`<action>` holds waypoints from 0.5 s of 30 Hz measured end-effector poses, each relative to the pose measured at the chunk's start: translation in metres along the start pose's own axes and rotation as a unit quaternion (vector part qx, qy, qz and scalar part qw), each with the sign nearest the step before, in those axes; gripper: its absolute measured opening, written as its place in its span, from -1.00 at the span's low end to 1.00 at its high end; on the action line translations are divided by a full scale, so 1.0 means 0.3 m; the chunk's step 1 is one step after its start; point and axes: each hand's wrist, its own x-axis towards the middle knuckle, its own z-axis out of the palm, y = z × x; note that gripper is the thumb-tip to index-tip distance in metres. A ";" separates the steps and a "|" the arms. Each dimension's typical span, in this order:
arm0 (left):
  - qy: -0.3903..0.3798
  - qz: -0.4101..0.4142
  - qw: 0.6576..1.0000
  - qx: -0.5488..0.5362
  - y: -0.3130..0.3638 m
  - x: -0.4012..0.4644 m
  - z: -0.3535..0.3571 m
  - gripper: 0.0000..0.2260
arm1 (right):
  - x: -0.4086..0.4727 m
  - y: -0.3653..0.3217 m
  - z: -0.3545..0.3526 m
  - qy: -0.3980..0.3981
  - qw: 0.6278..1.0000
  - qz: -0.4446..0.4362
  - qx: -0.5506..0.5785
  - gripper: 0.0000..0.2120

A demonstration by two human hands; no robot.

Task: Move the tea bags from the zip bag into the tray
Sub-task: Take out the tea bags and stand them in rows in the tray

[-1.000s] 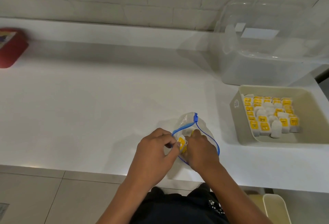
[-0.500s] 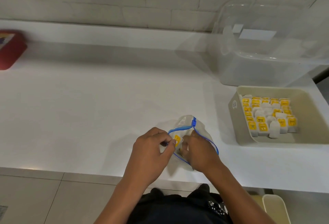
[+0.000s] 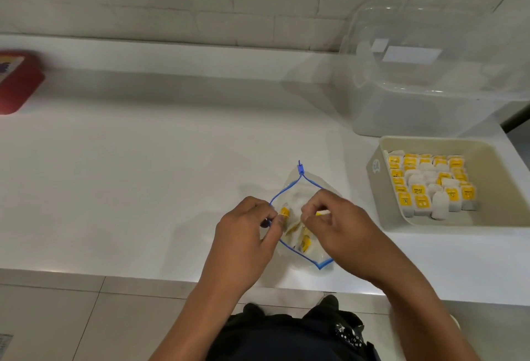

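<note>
A: White countertop (image 3: 143, 174); beige rectangular plastic tray (image 3: 375, 185) at right, rows of yellow-labelled tea bags (image 3: 430, 188) inside. Nearer, clear zip bag with blue zipper edge (image 3: 308, 260), mouth open, a few bags left.

B: Hands?

A: Left hand (image 3: 243, 234) pinches the bag's left rim. Right hand (image 3: 341, 225) fingers curled, pinching something at the mouth; cannot tell what.

B: Handling?

A: Probably light, soft, tearable. Take by the label.

- The left hand (image 3: 246, 234) pinches the near-left rim of the zip bag (image 3: 298, 188).
- The right hand (image 3: 341, 225) pinches the opposite rim, the mouth spread wide.
- Tea bags (image 3: 302, 238) lie inside.
- The tray (image 3: 375, 165), right, holds rows of them.
</note>
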 end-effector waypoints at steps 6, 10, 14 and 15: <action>-0.006 -0.006 1.000 0.009 -0.012 -0.008 0.004 -0.92 | 0.007 0.015 0.016 0.066 0.966 0.039 0.246 -0.90; -0.009 -0.010 1.000 0.013 -0.017 -0.014 0.007 -0.92 | 0.018 0.040 0.046 0.094 0.947 0.079 0.298 -0.93; -0.016 -0.013 1.000 0.016 -0.029 -0.018 0.012 -0.92 | 0.032 0.078 0.090 0.081 0.959 0.087 0.259 -0.93; -0.017 -0.014 1.000 0.015 -0.033 -0.019 0.013 -0.92 | 0.036 0.093 0.104 0.066 0.967 0.090 0.231 -0.92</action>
